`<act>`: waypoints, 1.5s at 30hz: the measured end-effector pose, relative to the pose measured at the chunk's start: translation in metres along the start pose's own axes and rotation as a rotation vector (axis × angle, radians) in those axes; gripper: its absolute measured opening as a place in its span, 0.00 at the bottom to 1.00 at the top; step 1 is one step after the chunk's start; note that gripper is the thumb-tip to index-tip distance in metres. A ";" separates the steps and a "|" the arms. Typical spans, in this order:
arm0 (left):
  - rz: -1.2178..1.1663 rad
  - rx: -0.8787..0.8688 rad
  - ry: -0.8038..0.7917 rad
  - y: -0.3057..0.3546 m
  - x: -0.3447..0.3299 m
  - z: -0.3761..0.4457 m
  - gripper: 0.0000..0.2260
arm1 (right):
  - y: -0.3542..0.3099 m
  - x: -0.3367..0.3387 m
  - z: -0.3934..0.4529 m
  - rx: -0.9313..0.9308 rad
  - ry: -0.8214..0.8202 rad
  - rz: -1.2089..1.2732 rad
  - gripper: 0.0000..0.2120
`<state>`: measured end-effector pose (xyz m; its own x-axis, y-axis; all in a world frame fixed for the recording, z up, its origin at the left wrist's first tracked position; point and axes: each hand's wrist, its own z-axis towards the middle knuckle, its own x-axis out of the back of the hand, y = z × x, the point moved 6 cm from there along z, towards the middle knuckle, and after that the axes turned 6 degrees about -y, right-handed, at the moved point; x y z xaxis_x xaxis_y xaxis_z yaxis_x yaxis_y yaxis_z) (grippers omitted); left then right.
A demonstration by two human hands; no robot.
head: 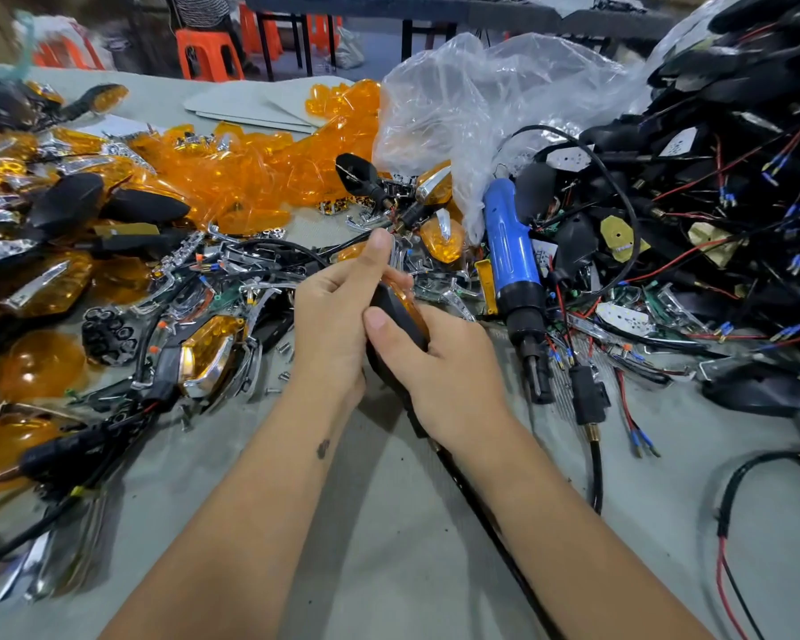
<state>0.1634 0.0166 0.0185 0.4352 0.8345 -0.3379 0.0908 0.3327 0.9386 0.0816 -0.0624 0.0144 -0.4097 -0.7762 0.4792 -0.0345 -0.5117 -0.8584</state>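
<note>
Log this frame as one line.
left hand: grips lamp | right hand: grips lamp | lamp: black housing, amber lens | screwdriver: on table, right of hands, untouched

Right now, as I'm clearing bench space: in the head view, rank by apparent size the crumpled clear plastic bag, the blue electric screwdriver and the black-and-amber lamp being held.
1. Crumpled clear plastic bag.
2. Blue electric screwdriver.
3. Black-and-amber lamp, less sure: the left hand and right hand cover much of it.

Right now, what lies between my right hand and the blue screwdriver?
Head view: chrome trim pieces and a yellow strip, between right hand and blue screwdriver.
</note>
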 end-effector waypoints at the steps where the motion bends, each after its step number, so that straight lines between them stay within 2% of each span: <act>1: 0.017 -0.026 0.022 0.001 -0.001 0.000 0.18 | 0.001 -0.001 0.000 -0.013 -0.006 0.016 0.23; 3: 0.035 -0.034 0.052 -0.001 0.000 -0.001 0.21 | 0.002 -0.002 0.001 -0.015 -0.019 -0.040 0.26; 6: 0.020 -0.029 0.155 -0.005 0.007 -0.001 0.21 | -0.002 -0.001 0.002 0.015 -0.035 -0.153 0.28; 9: 0.053 -0.035 0.127 -0.003 0.006 -0.001 0.22 | -0.004 -0.004 0.000 0.060 -0.041 -0.123 0.26; 11: 0.085 -0.003 0.010 0.000 0.004 0.003 0.23 | -0.004 -0.006 0.000 0.054 -0.024 0.019 0.27; 13: 0.056 0.066 -0.182 -0.001 -0.003 0.004 0.21 | -0.002 -0.004 0.002 0.000 -0.028 0.297 0.28; 15: -0.017 0.144 -0.314 -0.009 -0.012 0.000 0.18 | 0.007 0.000 0.006 -0.081 -0.034 0.524 0.24; 19: -0.062 0.173 -0.311 -0.019 -0.019 -0.001 0.20 | 0.017 0.003 0.012 -0.126 -0.055 0.679 0.18; 22: -0.036 0.151 -0.309 -0.019 -0.014 0.002 0.13 | 0.020 0.001 0.015 -0.188 -0.059 0.740 0.17; 27: 0.107 0.135 -0.315 -0.020 -0.013 0.001 0.15 | 0.014 0.007 0.012 -0.196 0.007 0.563 0.32; 31: 0.010 0.192 -0.300 -0.022 -0.018 -0.009 0.18 | 0.015 0.013 0.012 -0.172 0.086 0.439 0.24; 34: 0.060 0.174 -0.373 -0.021 -0.024 -0.016 0.25 | 0.020 0.015 0.013 -0.177 0.027 0.474 0.24; 37: -0.059 0.160 -0.397 -0.018 -0.028 -0.020 0.20 | 0.018 0.015 0.012 -0.146 -0.007 0.431 0.18; 41: -0.070 0.108 -0.379 -0.016 -0.029 -0.021 0.14 | 0.015 0.015 0.009 -0.110 0.103 0.408 0.20; 45: -0.032 0.082 -0.347 -0.014 -0.028 -0.021 0.18 | 0.014 0.013 0.009 -0.098 0.099 0.451 0.20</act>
<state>0.1310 -0.0024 0.0139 0.7080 0.6206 -0.3370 0.1751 0.3080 0.9351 0.0844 -0.0825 0.0104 -0.4883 -0.8718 0.0385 0.0827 -0.0902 -0.9925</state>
